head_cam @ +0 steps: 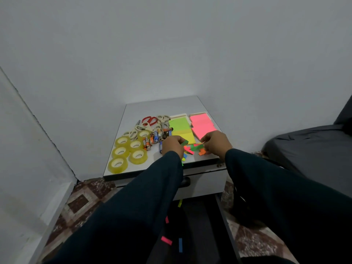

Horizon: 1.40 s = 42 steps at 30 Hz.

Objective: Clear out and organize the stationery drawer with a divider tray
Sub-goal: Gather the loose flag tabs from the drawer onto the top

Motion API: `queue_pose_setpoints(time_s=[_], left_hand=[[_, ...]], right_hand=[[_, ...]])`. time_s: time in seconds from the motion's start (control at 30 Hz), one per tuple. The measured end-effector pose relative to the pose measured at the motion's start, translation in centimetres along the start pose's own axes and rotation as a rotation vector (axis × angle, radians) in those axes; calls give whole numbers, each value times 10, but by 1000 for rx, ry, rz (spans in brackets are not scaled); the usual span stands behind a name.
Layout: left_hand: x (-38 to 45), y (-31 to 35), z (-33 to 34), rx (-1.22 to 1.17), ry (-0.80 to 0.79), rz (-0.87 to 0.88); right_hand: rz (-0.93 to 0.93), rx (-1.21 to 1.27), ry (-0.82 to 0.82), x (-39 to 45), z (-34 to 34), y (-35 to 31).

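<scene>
On the white cabinet top (163,107) lie several yellowish tape rolls (127,151), scissors (150,121), batteries (154,138), green and yellow sticky notes (181,128) and pink sticky notes (202,125). Small coloured paper flags (194,148) are scattered near the front edge between my hands. My left hand (172,145) pinches a green flag (184,143). My right hand (215,142) pinches a small flag at its fingertips. Both arms wear dark sleeves.
The drawer front (205,184) below the top has a dark handle partly hidden by my left sleeve. A few flags (166,240) lie on dark cloth below. Grey walls close in left and behind. A dark bed (308,153) stands at the right.
</scene>
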<state>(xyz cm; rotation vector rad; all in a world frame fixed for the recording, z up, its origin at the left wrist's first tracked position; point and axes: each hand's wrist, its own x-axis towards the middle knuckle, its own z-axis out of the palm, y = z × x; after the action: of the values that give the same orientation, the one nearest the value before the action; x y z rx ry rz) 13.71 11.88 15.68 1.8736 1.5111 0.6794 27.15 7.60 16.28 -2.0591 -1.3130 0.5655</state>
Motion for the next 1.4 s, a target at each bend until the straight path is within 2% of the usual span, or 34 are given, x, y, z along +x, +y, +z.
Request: queue_pose_setpoints(time_s=[0.33,0.57,0.8,0.97,1.07,1.2,1.3,1.4], left_hand=[[2,-3,-12,169,31,147],[-17,-12,-28,229,64,243],[-66,-47,-51,345,64,294],[-108,-78,-51,425,105,351],[-126,-105,-40,471,24,424],[-141,-144,-18,615,-139,428],[-141,-169,0,726,-258,383],[-134,-195,19,719,-384,274]], right_hand=[[-126,-155,70,-4,-8,4],[-186,-117,80,-26,-8,-3],[-292,-116,-37,-77,13,-2],[-338,-190,-189,-107,43,17],[-313,-233,-302,-120,64,36],[-269,-308,-443,-129,94,67],[-213,-411,-556,-130,122,94],[-174,-499,-652,-126,148,118]])
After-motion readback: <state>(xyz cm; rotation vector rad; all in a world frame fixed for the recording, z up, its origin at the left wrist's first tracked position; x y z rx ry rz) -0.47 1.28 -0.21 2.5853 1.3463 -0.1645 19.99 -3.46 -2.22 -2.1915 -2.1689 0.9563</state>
